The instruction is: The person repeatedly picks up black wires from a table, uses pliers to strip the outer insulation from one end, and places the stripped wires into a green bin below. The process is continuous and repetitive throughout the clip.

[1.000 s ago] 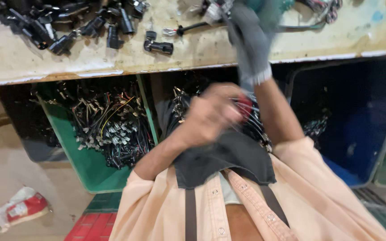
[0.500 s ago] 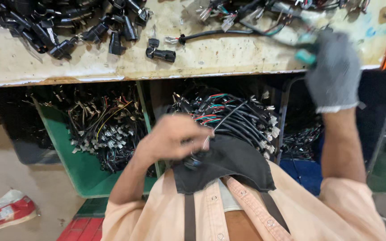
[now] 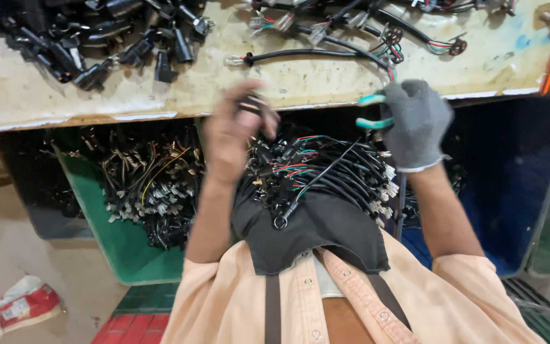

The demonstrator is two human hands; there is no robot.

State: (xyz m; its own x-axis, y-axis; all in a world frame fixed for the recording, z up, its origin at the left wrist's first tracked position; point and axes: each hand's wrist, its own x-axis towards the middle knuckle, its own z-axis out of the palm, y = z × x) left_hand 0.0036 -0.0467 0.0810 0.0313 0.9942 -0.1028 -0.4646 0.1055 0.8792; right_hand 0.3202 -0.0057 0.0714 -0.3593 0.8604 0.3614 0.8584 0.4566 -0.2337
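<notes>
Left hand (image 3: 233, 130), bare and motion-blurred, now raised to the front edge of the desk (image 3: 160, 89), fingers pinched on a small dark connector piece (image 3: 249, 102); half a second ago down at the dark cloth (image 3: 326, 229) in the lap, beside the bundle. Right hand (image 3: 418, 124), in a grey knit glove, clenched on a teal-handled cutting tool (image 3: 373, 111), drawn in from the far right and lower, now just under the desk edge above the bundle's white plug ends. Bundle of black cable harnesses (image 3: 326, 172) with red and green wires lying across the cloth, one ring terminal hanging at its near end, touched by neither hand. Both hands thus brought together at working height, piece and cutter near each other: judged as one piece picked out and presented for trimming. On the desk, a heap of black plugs (image 3: 90, 44) at left and loose cables (image 3: 326, 54) at right. Below, a green bin (image 3: 122, 242) full of small wired parts; a blue bin (image 3: 510, 191) behind the right forearm.
</notes>
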